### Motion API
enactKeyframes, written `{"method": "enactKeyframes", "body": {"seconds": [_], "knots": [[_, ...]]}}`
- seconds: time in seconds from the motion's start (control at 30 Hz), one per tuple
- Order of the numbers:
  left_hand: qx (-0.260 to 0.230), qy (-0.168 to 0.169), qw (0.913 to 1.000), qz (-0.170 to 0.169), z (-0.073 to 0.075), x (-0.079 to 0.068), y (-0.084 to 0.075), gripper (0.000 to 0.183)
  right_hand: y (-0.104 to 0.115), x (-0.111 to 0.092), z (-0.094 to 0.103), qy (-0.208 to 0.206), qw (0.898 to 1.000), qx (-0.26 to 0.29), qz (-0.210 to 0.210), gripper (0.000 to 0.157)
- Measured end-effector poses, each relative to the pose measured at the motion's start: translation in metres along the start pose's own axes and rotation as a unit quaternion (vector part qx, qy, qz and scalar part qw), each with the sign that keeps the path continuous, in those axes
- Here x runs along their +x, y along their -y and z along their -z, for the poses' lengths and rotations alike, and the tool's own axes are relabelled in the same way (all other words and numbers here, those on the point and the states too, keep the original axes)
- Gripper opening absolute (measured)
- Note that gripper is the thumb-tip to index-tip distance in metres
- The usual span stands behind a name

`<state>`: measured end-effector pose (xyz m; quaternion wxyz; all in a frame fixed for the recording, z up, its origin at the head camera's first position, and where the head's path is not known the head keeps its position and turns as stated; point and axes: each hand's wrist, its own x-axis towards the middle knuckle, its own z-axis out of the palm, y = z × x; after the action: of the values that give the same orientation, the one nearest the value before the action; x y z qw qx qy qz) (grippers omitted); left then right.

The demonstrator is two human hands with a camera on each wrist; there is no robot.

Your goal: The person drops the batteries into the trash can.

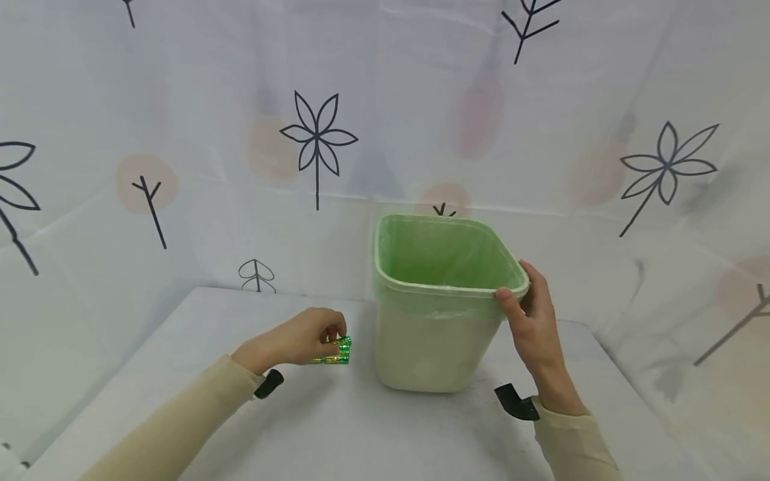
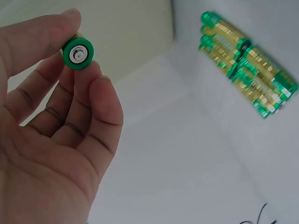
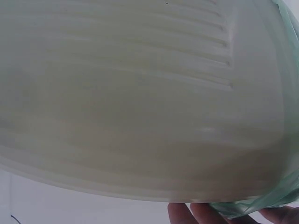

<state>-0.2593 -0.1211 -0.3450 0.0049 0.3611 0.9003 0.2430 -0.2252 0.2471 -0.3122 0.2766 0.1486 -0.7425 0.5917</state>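
My left hand (image 1: 301, 336) pinches one AA-style battery (image 2: 78, 53) between thumb and fingertips; its green end and metal tip face the left wrist camera. Beyond that hand, a group of green-and-gold batteries (image 2: 247, 63) lies side by side on the table, partly covered by the hand in the head view. To their right is a pale trash bin (image 1: 421, 351) with a thin green bag (image 1: 442, 304) folded over its rim. My right hand (image 1: 535, 327) grips the bin's right rim corner, thumb at the front and fingers around the outer side. The bin's floor is hidden.
A white table (image 1: 361, 434) carries the bin and the batteries. Behind it hangs a white cloth (image 1: 391, 100) printed with dark plant drawings and pale pink spots. Black wrist mounts sit at both sleeves.
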Motion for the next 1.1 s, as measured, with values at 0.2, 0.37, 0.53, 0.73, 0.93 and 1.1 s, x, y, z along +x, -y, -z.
{"method": "enactKeyframes", "body": {"seconds": [0.2,0.37,0.53,0.73,0.93,1.1], "knots": [[0.012,-0.015,0.9998,-0.007,0.032,0.004,-0.015,0.017,-0.002,-0.001,0.001,0.0,1.0,0.007,-0.001,0.057],[0.037,-0.03,0.9988,-0.01,0.058,0.008,-0.028,0.017,-0.002,-0.001,0.001,0.001,1.0,0.012,0.001,0.056],[0.046,-0.042,0.9979,-0.014,0.083,0.014,-0.041,0.017,-0.002,-0.001,0.001,0.003,1.0,0.012,0.004,0.057],[0.048,-0.072,0.9959,-0.025,0.115,0.024,-0.06,0.016,-0.002,-0.002,0.001,0.009,1.0,-0.003,0.007,0.057],[0.049,-0.101,0.992,-0.058,0.14,0.043,-0.079,0.015,-0.002,-0.002,0.001,0.006,1.0,-0.005,0.006,0.057],[0.049,-0.099,0.9906,-0.08,0.144,0.063,-0.095,0.015,-0.001,-0.001,0.001,0.006,1.0,-0.001,0.005,0.057]]}}
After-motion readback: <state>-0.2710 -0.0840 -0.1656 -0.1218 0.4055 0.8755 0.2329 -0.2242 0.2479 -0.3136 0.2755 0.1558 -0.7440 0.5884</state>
